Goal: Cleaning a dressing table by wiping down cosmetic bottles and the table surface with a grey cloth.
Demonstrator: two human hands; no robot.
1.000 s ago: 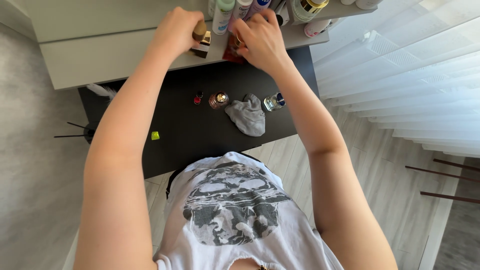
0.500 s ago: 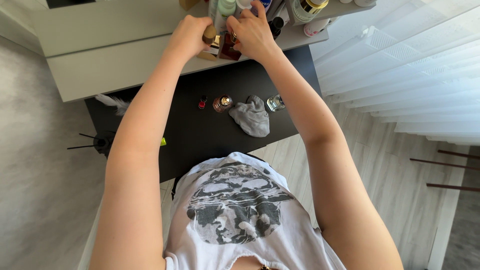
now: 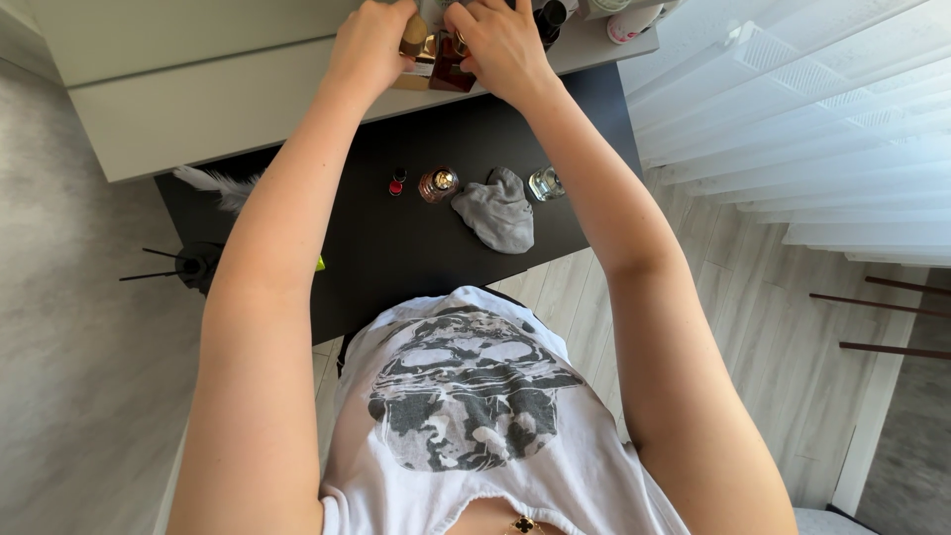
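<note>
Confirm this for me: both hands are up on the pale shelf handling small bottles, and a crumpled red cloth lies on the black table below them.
One detail is off: the crumpled cloth is grey, not red, as the head view shows. The rest holds: the left hand and right hand handle small bottles on the pale shelf, above the black table.

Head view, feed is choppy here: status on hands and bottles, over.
Left hand gripping wood-capped bottle on grey shelf. Right hand on dark red bottle beside it. Other bottles crowd close behind.
</note>
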